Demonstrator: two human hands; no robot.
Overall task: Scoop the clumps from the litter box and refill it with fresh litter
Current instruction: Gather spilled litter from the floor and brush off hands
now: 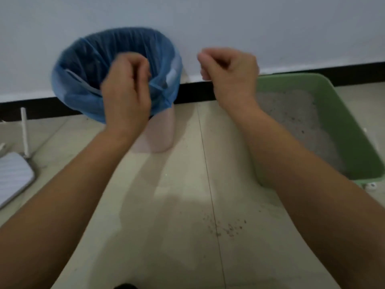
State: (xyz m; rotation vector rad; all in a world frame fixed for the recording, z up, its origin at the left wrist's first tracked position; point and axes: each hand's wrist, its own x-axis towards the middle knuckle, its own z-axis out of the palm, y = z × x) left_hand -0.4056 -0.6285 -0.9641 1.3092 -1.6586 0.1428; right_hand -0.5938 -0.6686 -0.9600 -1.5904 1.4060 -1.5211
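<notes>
Head view: your left hand (127,88) is at the bin (160,132) rim, fingers curled; blur hides whether it pinches the liner (73,90). Your right hand (229,67) is curled, thumb to forefinger, with nothing visible in it. The litter box (354,126) sits on the floor right of the bin, holding grey litter (291,113). No scoop or fresh supply is in sight, so the refill is judged pending.

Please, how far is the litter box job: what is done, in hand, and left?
Done: a blue bag lines the bin. In hand: the left hand is at the bag's rim, blurred; the right hand is curled, nothing visible in it. Left: the green litter box holds grey litter, no scoop or fresh litter shows, and grains lie on the floor.
</notes>
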